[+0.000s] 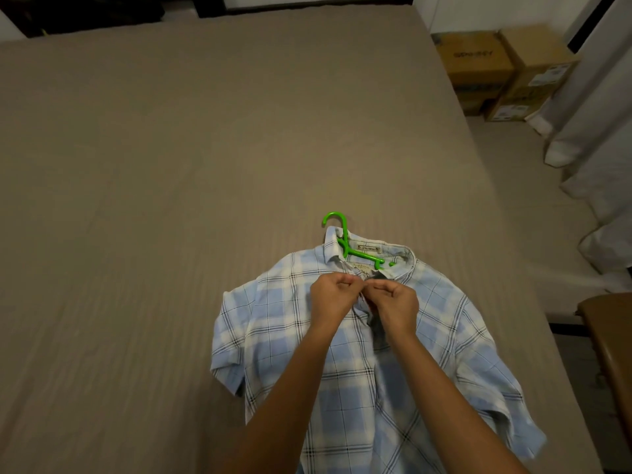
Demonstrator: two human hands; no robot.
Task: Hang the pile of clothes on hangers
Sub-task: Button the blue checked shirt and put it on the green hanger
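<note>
Plaid shirt (342, 354) lies flat on the bed (171, 165), near right, green hanger (345, 241) in its collar — our left hand (333, 297) and right hand (396, 302) both pinch the placket below the collar.

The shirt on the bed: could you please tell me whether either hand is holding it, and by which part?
Both the left hand and right hand pinch the shirt at its front placket, just below the collar.

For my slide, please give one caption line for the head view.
Both hands fasten the plaid shirt on a green hanger.
</note>
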